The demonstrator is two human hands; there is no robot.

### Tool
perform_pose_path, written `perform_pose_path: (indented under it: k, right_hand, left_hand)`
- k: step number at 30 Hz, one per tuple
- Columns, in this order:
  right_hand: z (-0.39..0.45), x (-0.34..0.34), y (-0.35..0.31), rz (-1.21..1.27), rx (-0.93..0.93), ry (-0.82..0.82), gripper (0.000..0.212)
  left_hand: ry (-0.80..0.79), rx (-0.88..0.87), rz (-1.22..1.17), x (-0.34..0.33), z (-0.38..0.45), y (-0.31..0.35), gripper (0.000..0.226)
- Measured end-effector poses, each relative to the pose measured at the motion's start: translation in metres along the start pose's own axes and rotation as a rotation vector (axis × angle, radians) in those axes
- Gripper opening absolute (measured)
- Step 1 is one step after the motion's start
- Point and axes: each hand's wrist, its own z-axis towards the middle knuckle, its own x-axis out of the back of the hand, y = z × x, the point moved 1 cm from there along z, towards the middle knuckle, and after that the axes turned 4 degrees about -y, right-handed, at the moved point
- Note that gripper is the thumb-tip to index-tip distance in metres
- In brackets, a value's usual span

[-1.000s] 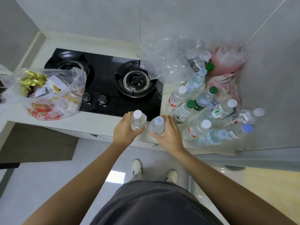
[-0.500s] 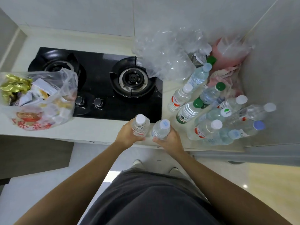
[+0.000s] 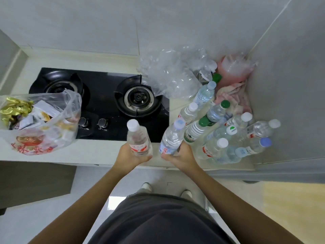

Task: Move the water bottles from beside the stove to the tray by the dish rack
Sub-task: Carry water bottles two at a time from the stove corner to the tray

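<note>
My left hand (image 3: 129, 157) grips the base of a clear water bottle with a white cap and red label (image 3: 138, 138), raised over the counter's front edge. My right hand (image 3: 182, 156) grips a second water bottle with a pale blue cap (image 3: 173, 136), tilted toward the right. Several more water bottles (image 3: 219, 131) with white, green and blue caps stand and lean together on the counter right of the black gas stove (image 3: 112, 103). No tray or dish rack is in view.
A plastic bag of packets (image 3: 40, 120) sits on the counter at the left, partly over the stove. Crumpled clear plastic (image 3: 172, 74) and a pink bag (image 3: 232, 71) fill the back right corner. A grey wall panel (image 3: 290, 103) bounds the right side.
Both hands have lifted their bottles higher and pulled them back to the counter's front edge. More of each bottle's body now shows above the hands.
</note>
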Motion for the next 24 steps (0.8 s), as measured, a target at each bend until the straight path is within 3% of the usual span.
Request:
perform_pose_path:
  k: [11, 19, 24]
  right_hand:
    - [-0.004, 0.007, -0.138, 0.214, 0.306, -0.348, 0.074]
    - [-0.058, -0.055, -0.195, 0.32, 0.403, -0.692, 0.072]
    - [-0.117, -0.121, -0.219, 0.294, 0.429, -0.903, 0.073]
  left_hand:
    - [0.44, -0.141, -0.129, 0.048, -0.098, 0.098, 0.054]
    - [0.786, -0.117, -0.216, 0.059, -0.227, 0.095, 0.062]
    - [1.031, -0.067, -0.256, 0.075, -0.311, 0.067, 0.055]
